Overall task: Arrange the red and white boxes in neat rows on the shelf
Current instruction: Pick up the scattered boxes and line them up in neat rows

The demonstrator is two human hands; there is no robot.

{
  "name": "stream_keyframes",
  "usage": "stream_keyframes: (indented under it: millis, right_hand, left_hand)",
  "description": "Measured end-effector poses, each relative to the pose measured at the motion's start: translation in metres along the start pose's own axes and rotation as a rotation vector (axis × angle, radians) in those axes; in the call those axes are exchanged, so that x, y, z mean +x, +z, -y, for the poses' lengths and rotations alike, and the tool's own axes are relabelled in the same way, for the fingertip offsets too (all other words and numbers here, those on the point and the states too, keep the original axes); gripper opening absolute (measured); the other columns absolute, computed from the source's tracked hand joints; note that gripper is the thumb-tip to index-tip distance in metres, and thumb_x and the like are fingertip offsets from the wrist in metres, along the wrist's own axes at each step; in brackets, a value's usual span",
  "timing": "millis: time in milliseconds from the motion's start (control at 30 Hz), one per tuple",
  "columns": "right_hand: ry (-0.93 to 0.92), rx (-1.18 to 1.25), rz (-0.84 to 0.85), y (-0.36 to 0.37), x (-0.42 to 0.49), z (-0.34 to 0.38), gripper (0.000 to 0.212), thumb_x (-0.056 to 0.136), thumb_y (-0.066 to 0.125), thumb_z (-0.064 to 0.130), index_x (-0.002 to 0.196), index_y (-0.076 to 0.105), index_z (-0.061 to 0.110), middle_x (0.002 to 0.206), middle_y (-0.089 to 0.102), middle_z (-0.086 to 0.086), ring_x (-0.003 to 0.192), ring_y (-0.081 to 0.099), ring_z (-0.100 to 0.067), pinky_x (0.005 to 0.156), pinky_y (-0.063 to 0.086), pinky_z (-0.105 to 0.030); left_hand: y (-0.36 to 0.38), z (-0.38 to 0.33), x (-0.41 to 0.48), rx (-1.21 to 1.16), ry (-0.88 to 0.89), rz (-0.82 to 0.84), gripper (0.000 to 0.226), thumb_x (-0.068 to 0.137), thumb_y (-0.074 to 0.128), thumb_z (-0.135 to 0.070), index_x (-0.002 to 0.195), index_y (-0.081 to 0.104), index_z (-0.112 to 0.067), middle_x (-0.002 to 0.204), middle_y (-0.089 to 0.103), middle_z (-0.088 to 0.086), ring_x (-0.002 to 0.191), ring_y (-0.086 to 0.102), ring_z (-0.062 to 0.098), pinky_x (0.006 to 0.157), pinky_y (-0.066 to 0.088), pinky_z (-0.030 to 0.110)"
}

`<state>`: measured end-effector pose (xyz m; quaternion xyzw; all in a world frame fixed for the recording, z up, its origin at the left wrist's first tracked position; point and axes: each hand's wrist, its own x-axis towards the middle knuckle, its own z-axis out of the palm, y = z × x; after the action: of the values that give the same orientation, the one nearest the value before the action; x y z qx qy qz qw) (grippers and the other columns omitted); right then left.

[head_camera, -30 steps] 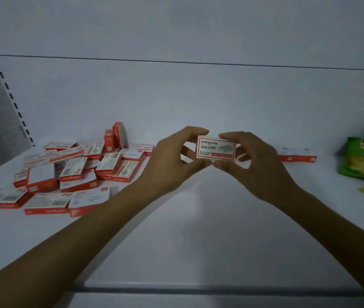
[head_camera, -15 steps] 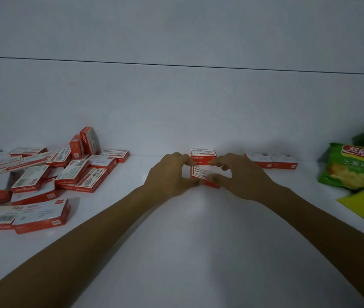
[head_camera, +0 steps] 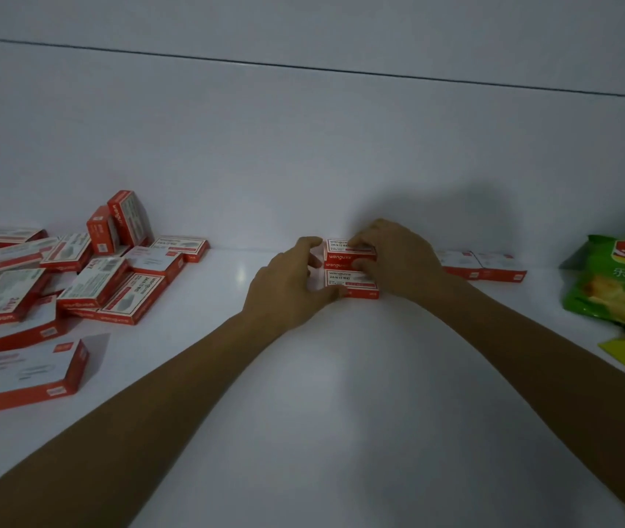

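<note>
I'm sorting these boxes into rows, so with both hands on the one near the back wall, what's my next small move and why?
Probably let go of the front box and send the left hand to the loose pile. It already lies flat against the back box, and many boxes sit jumbled at left.

Bare left hand [head_camera: 284, 287], bare right hand [head_camera: 402, 261], bare forearms [head_camera: 532, 348]

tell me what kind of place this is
Probably a shop or stockroom shelf. The white shelf has a plain back panel, many identical red and white boxes lie heaped at left like stock, and green snack bags sit at right.
</note>
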<state>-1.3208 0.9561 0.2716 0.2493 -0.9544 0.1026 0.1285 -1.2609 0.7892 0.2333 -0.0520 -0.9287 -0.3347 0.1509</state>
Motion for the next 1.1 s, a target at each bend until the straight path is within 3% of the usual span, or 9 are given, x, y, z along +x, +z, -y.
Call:
stream_keyframes:
  millis: [133, 400, 533, 633, 733, 833, 933, 1100]
  right_hand:
    - [-0.057, -0.082, -0.017, 0.0, -0.001, -0.001, 0.029, 0.092, 0.053, 0.031, 0.118, 0.061, 0.023, 0.107, 0.059, -0.001, 0.099, 0.054, -0.02, 0.084, 0.047, -0.041]
    - [-0.195, -0.182, -0.193, -0.003, -0.004, 0.021, 0.03, 0.095, 0.046, 0.031, 0.115, 0.062, 0.016, 0.1, 0.066, -0.005, 0.088, 0.061, -0.024, 0.07, 0.044, -0.03]
    - [-0.204, -0.288, -0.222, 0.0, -0.001, 0.027, 0.025, 0.093, 0.05, 0.028, 0.111, 0.063, 0.016, 0.099, 0.065, -0.004, 0.085, 0.06, -0.022, 0.068, 0.043, -0.03]
    - [-0.101, -0.231, -0.158, 0.002, -0.002, 0.019, 0.026, 0.093, 0.046, 0.031, 0.108, 0.064, 0.019, 0.098, 0.063, -0.002, 0.087, 0.059, -0.02, 0.072, 0.047, -0.033]
    - [-0.045, -0.022, -0.153, -0.001, -0.015, 0.01, 0.034, 0.09, 0.053, 0.04, 0.116, 0.061, 0.02, 0.107, 0.062, -0.001, 0.096, 0.058, -0.019, 0.08, 0.049, -0.037]
    - [0.013, 0.129, -0.152, -0.005, -0.036, -0.001, 0.047, 0.08, 0.062, 0.05, 0.117, 0.055, 0.022, 0.11, 0.06, 0.003, 0.098, 0.056, -0.015, 0.085, 0.048, -0.04]
    - [0.054, 0.184, -0.051, -0.003, -0.048, -0.009, 0.051, 0.076, 0.066, 0.051, 0.119, 0.053, 0.025, 0.114, 0.059, 0.004, 0.101, 0.055, -0.014, 0.086, 0.047, -0.038]
    - [0.014, 0.118, -0.053, 0.0, -0.056, -0.011, 0.039, 0.084, 0.057, 0.048, 0.113, 0.065, 0.024, 0.114, 0.061, -0.002, 0.102, 0.056, -0.019, 0.088, 0.045, -0.037]
  left_hand:
    - [0.0, 0.002, 0.0, -0.048, -0.027, -0.001, 0.077, 0.074, 0.074, -0.045, 0.137, 0.035, -0.024, 0.124, 0.055, -0.008, 0.099, 0.054, 0.008, 0.081, 0.043, 0.024]
    - [0.0, -0.003, 0.0, -0.109, -0.085, -0.082, 0.092, 0.074, 0.075, -0.041, 0.145, 0.02, -0.025, 0.142, 0.043, -0.004, 0.122, 0.049, 0.017, 0.101, 0.043, 0.038]
    - [-0.001, -0.002, -0.002, -0.089, -0.067, -0.109, 0.084, 0.075, 0.074, -0.041, 0.143, 0.027, -0.026, 0.139, 0.046, -0.007, 0.121, 0.049, 0.015, 0.098, 0.038, 0.028]
    - [-0.001, -0.002, -0.006, -0.01, 0.02, -0.026, 0.07, 0.079, 0.07, -0.041, 0.139, 0.037, -0.027, 0.133, 0.051, -0.007, 0.117, 0.051, 0.014, 0.091, 0.036, 0.023]
    - [0.0, 0.001, -0.007, 0.098, 0.109, -0.008, 0.06, 0.081, 0.066, -0.045, 0.135, 0.044, -0.026, 0.128, 0.055, -0.003, 0.113, 0.053, 0.018, 0.092, 0.044, 0.032]
    - [0.002, 0.003, -0.005, 0.107, 0.096, -0.012, 0.065, 0.081, 0.065, -0.047, 0.137, 0.041, -0.024, 0.13, 0.054, -0.002, 0.113, 0.053, 0.018, 0.092, 0.045, 0.036]
    - [0.003, 0.004, -0.004, 0.099, 0.139, -0.035, 0.071, 0.081, 0.066, -0.046, 0.141, 0.035, -0.024, 0.14, 0.045, 0.0, 0.121, 0.048, 0.02, 0.095, 0.042, 0.036]
    - [0.003, 0.002, -0.005, 0.278, 0.197, 0.029, 0.064, 0.088, 0.054, -0.048, 0.144, 0.033, -0.025, 0.153, 0.026, 0.001, 0.134, 0.034, 0.025, 0.103, 0.036, 0.043]
